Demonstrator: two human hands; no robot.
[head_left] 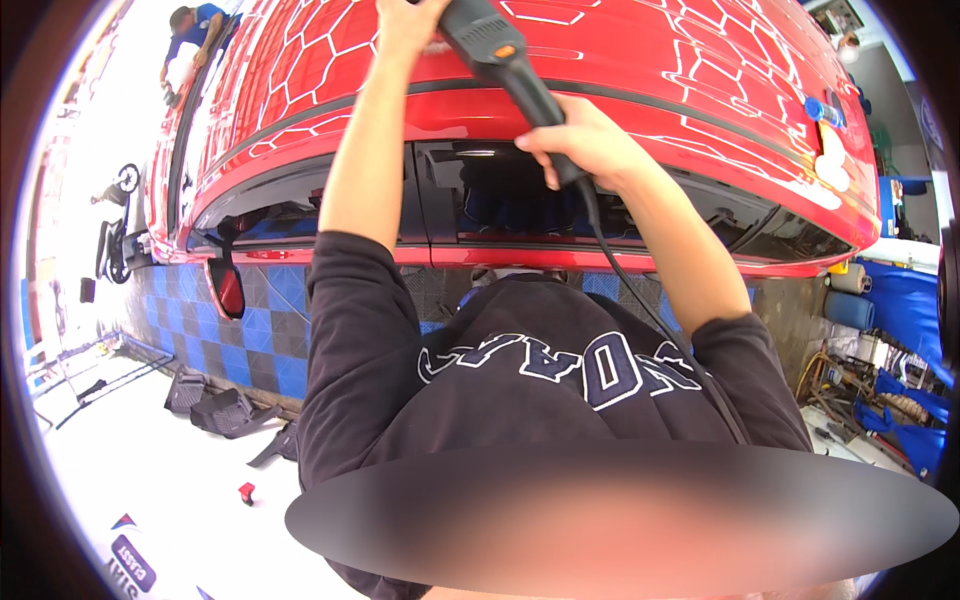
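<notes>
A black power polisher [490,45] with an orange switch lies over the red car roof [620,50]; its front end runs out past the top edge of the head view. My right hand [590,140] is wrapped round its rear handle, close to where the power cord [640,295] comes out. At the polisher's front end, my left hand [408,22] is closed against its body, most of the fingers cut off by the picture's edge. The cord trails down across my right shoulder. The polishing pad is out of sight.
The car's dark side windows [520,195] and door mirror [226,285] are between me and the roof. A blue bottle [822,112] and round pale pads [832,165] rest on the roof at right. Another person [190,45] stands at far left. Black floor mats [225,410] lie at left.
</notes>
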